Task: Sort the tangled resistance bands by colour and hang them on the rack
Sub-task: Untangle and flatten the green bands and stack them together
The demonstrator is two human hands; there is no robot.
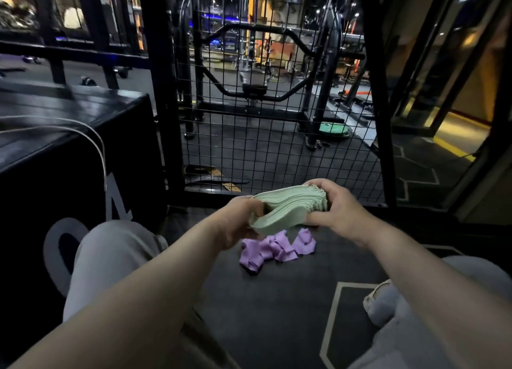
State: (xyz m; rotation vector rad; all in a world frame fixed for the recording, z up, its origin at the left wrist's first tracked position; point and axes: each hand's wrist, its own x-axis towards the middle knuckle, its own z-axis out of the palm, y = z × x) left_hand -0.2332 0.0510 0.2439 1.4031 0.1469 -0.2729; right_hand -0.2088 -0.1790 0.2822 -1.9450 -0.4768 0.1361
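A: What hems the space in?

B: Biggest first. The dark rubber floor (277, 299) runs open from the knees out to twelve o'clock, where a wire mesh panel (277, 136) closes it off. A black box (69, 158) with large grey figures on its side walls in everything from nine to ten o'clock, just beside the left knee (110, 246). A black upright post (379, 119) stands at one o'clock, at the edge of the mesh. The free floor lies between the knees, toward six o'clock.

A: And the bands?

B: The green bands (288, 208) form a thick, pale stack of many flat layers seen edge-on, held up off the floor at the centre. The left hand (241, 219) grips the stack's eight o'clock end with its fingers curled round it. The right hand (340, 210) clamps the three o'clock end, fingers wrapped over the top. At six o'clock of the stack, the purple bands (274, 248) lie crumpled in a loose heap on the floor, apart from the green.

A: Anything unclear?

B: The stack hides the left fingertips and the far edge of the purple heap. I cannot tell whether the green layers are separate bands or one band folded. A pale cord (94, 141) droops over the box at nine o'clock and runs out of view. A light shoe (379, 299) at four o'clock sits partly under a grey trouser leg. The gym beyond the mesh is dim and blurred.
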